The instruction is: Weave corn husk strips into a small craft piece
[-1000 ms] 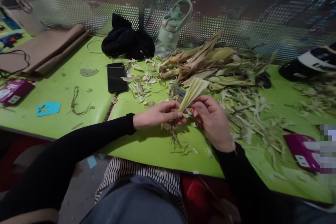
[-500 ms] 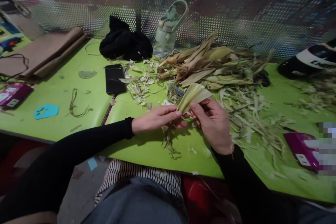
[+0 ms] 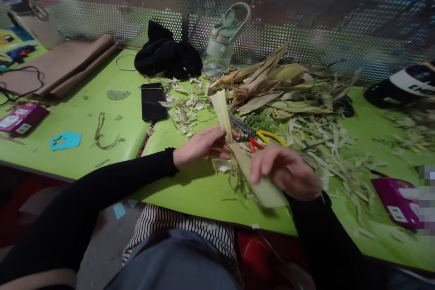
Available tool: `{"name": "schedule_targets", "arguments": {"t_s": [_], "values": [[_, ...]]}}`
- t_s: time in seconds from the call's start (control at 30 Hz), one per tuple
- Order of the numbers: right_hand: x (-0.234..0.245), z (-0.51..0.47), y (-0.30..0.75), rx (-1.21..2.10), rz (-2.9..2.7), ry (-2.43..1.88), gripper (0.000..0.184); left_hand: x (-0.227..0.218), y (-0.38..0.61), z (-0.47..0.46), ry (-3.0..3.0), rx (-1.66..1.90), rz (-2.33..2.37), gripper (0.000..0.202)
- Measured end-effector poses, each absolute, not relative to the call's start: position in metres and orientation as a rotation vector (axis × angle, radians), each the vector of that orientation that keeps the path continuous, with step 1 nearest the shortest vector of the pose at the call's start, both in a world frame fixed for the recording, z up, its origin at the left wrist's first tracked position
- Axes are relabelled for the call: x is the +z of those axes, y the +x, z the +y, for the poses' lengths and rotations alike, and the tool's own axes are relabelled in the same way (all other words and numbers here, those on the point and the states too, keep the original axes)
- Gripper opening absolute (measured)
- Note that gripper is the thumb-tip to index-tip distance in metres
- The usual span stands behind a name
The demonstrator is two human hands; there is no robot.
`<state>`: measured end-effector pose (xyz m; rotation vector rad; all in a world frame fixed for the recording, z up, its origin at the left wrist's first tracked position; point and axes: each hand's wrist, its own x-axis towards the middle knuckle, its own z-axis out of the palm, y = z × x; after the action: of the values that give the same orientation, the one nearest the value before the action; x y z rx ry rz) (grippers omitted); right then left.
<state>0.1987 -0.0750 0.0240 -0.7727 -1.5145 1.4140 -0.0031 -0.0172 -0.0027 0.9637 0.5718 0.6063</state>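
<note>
Swung down toward the near edge since the earlier frame, one wide corn husk flap (image 3: 263, 186) slants over the green table (image 3: 190, 195), while a narrower husk strip (image 3: 220, 106) rises from the left hand (image 3: 202, 147), which pinches their base. Nearer the person than before, the right hand (image 3: 288, 172) curls loosely at the flap; blur hides whether it grips. Beyond, pliers (image 3: 242, 125) with red and yellow handles, mostly covered earlier, now show.
</note>
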Motion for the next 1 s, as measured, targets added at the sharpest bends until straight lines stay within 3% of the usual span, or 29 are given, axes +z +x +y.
{"name": "schedule_targets", "arguments": {"t_s": [0.07, 0.2, 0.37, 0.67, 1.0], "values": [[0.023, -0.075, 0.2, 1.46, -1.599, -0.845, 0.066, 0.001, -0.003, -0.02, 1.121, 0.625, 0.625, 0.03], [0.013, -0.071, 0.188, 0.966, -1.461, -1.269, 0.04, 0.002, 0.001, -0.028, 1.56, 0.589, 0.785, 0.021], [0.005, -0.073, 0.179, 0.722, -1.517, -1.312, 0.033, 0.001, 0.004, -0.037, 1.974, 0.566, 0.882, 0.013], [0.007, -0.075, 0.183, 0.735, -1.277, -1.334, 0.031, 0.005, 0.003, -0.027, 1.006, 0.666, 0.702, 0.014], [0.012, -0.072, 0.181, 0.798, -1.286, -1.354, 0.032, -0.007, 0.005, -0.027, 0.946, 0.581, 0.57, 0.019]]}}
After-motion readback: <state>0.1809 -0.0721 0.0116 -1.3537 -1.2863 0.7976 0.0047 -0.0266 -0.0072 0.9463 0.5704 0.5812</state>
